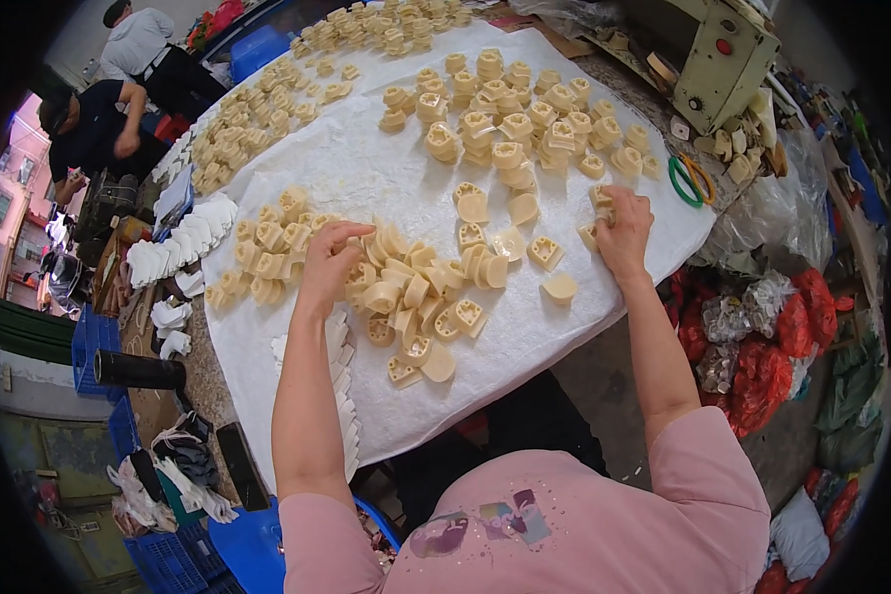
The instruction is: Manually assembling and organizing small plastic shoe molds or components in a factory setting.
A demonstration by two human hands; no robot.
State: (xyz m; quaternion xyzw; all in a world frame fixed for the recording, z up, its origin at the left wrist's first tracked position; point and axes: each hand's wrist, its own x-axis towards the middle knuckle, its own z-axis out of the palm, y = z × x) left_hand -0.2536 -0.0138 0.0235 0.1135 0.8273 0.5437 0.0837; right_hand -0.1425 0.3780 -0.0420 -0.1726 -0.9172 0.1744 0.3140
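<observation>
Many small cream-coloured moulded pieces, rounded at one end with cut-out tops, lie on a white cloth (366,168). My left hand (330,262) reaches over the edge of a loose heap (406,287), index finger stretched out and thumb apart from it. Its lower fingers are partly hidden, and no piece shows clearly in it. At the table's right side my right hand (626,233) has its fingers closed round a cream piece (601,198). Another piece (588,237) lies against that hand. Between the hands are scattered single pieces, among them one cream piece (559,289) near the front edge.
Stacked cream pieces (495,99) stand toward the back, with more at the far left. White flat pieces (193,233) line the left edge. Green and yellow rings (685,181) lie at the right, near a machine (725,64). Red bags (762,346) sit below. Two people are beyond the left side.
</observation>
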